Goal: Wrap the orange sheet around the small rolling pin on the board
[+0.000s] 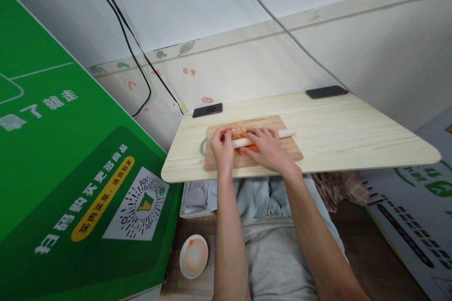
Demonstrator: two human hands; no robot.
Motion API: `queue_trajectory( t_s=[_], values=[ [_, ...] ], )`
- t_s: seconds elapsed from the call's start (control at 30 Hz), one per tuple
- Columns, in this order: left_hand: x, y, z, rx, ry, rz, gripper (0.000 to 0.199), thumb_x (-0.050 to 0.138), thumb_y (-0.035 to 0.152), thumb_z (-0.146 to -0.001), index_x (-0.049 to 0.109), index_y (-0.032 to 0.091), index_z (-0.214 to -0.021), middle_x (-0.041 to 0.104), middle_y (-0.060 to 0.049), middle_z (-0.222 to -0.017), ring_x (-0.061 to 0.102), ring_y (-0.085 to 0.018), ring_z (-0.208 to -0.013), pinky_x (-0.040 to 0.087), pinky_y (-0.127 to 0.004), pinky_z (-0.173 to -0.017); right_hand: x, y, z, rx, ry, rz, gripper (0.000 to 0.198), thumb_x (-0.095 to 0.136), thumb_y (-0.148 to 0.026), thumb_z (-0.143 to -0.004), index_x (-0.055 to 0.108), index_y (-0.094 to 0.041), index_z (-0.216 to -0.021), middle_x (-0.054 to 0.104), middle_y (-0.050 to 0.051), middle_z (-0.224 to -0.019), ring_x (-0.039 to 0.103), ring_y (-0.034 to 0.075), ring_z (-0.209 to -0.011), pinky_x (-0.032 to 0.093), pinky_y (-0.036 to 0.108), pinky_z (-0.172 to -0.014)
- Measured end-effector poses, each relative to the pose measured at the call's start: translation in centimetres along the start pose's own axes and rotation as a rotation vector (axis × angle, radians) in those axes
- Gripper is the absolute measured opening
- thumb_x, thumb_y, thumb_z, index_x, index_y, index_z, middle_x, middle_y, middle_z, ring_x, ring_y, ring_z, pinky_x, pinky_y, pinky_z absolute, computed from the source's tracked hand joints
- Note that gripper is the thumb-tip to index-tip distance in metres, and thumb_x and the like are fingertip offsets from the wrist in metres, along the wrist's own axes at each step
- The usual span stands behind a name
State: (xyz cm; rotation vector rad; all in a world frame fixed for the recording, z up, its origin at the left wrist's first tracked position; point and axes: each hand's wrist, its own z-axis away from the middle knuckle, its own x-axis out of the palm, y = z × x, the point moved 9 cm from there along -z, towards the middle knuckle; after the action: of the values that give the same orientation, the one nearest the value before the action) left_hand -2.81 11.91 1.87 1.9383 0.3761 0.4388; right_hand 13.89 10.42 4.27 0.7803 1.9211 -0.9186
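A pale rolling pin [286, 133] lies slantwise over a wooden cutting board [290, 149]. My right hand [267, 146] is draped over the pin, its fingers on the far side and its thumb on the near side. At the pin's left end my left hand [223, 149] is curled, thumb and fingers close together; what they pinch is hidden. Clear, wrinkled plastic film [238, 130] with something orange under it shows between the hands, just beyond the pin. A flat orange piece [250, 150] peeks out below my right thumb.
The board rests on a light wooden table [353, 136]. Two dark phones, one at the back left [207, 110] and one at the back right [326, 91], lie near the wall. A green panel [88, 150] rises at left. Below stands a stained white bowl [193, 256].
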Motion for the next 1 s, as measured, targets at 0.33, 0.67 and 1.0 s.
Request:
queue_trajectory(
  t_s=[0.33, 0.67, 1.0],
  values=[
    [-0.02, -0.29, -0.11, 0.012, -0.007, -0.016, 0.016, 0.063, 0.026, -0.095, 0.078, 0.021, -0.095, 0.080, -0.004, -0.097, 0.073, -0.019, -0.088, 0.060, -0.032, -0.086, 0.00, -0.08, -0.08, 0.021, -0.026, 0.008, 0.043, 0.061, -0.044, -0.110, 0.073, -0.022, -0.146, 0.071, 0.016, -0.151, 0.058, 0.039, -0.139, 0.034, 0.059, -0.120],
    [-0.03, -0.14, -0.12, 0.012, -0.006, -0.031, 0.016, 0.062, 0.026, -0.095, 0.077, 0.021, -0.095, 0.080, -0.004, -0.096, 0.073, -0.019, -0.088, 0.060, -0.031, -0.086, 0.05, 0.01, -0.07, -0.007, 0.009, 0.009, 0.043, 0.058, -0.046, -0.110, 0.074, -0.024, -0.143, 0.072, 0.016, -0.147, 0.058, 0.039, -0.135, 0.036, 0.059, -0.117],
    [0.01, -0.32, -0.15, 0.008, -0.007, -0.011, 0.016, 0.063, 0.026, -0.095, 0.078, 0.020, -0.096, 0.080, -0.005, -0.098, 0.074, -0.020, -0.090, 0.059, -0.032, -0.085, 0.07, -0.02, -0.12, -0.006, -0.008, 0.012, 0.043, 0.059, -0.045, -0.110, 0.074, -0.023, -0.144, 0.072, 0.016, -0.149, 0.058, 0.039, -0.137, 0.035, 0.058, -0.118]
  ],
)
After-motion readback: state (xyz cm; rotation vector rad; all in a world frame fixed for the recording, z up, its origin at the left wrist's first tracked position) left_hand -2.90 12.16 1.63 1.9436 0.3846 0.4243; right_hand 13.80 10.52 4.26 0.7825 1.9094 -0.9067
